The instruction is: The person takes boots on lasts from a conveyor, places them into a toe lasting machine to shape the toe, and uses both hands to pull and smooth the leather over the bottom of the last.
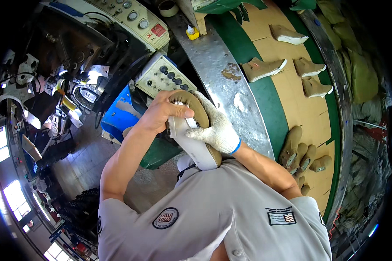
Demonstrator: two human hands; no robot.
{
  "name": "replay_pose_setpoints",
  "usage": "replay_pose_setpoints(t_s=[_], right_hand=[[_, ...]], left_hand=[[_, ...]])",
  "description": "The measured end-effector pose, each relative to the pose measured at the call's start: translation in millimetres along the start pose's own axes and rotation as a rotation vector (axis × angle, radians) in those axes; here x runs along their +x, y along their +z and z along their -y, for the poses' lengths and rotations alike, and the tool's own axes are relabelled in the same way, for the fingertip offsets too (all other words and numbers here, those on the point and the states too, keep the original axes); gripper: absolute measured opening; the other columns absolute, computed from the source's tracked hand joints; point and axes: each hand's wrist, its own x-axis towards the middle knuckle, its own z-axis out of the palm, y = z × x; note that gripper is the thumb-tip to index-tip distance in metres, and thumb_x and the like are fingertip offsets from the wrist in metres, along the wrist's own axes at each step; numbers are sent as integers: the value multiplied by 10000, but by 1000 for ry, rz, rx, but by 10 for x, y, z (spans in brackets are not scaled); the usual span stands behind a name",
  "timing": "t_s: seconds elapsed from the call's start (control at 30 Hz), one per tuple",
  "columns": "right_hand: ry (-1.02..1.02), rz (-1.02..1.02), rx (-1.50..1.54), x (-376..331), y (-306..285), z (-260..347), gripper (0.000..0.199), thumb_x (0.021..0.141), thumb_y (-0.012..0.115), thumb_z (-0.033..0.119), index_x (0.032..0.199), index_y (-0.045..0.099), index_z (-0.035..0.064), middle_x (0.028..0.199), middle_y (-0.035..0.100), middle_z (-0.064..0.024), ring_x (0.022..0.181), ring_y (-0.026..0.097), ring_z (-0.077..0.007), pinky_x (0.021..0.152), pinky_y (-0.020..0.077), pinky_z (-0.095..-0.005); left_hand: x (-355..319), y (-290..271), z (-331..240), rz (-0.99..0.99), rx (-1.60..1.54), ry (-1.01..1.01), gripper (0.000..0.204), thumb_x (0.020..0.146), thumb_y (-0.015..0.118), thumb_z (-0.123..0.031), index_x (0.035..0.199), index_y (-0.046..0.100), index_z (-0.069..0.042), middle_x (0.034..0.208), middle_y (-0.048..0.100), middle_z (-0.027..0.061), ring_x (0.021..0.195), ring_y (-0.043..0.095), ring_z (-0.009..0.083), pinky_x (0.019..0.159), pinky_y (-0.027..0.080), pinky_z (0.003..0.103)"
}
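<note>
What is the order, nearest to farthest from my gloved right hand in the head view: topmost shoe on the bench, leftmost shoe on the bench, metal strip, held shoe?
From the gloved right hand:
1. Held shoe, in its grip.
2. Metal strip, just to its right.
3. Leftmost shoe, up and right, beyond the strip.
4. Topmost shoe, higher and farther right.

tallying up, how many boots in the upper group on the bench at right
4: a top boot, a left boot, a right boot and, just below that one, a lowest boot. More could be hidden behind the green material at the top edge.
</note>
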Motion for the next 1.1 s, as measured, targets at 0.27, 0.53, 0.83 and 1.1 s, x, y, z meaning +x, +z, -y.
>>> replay_pose_setpoints(t_s=[0.27,0.53,0.83,1.1], right_hand=[[-106,-173,186,59,-232,-87,1148,694,948,340,1584,317,-20,1465,554,-171,1336,538,-227,1127,415,-352],[-80,-357,405,42,-599,-152,1012,714,932,200,1541,398,-36,1390,607,-135,1247,586,-200,1075,469,-350],[152,-738,76,-191,-2158,-943,776,807,860,297,1438,546,-27,1217,708,-119,1023,685,-201,919,550,-346],[886,-467,-1246,-848,-3732,-1995,802,866,621,708,1307,673,40,1314,660,-257,1229,638,-404,1037,505,-488]], left_hand=[[370,43,-17,47,-171,12,556,941,731,-319,1330,588,52,1237,677,139,1111,654,214,1006,496,347],[641,229,-152,-59,-72,-9,807,1006,526,-598,1400,534,106,1330,642,239,1219,624,298,1087,451,416],[-37,-242,378,-640,37,203,440,1029,574,-266,1267,615,102,1178,717,250,1099,724,328,962,577,390],[-1592,-1561,1379,-1369,40,312,301,961,706,-184,1111,716,77,1015,757,152,945,733,221,853,573,316]])
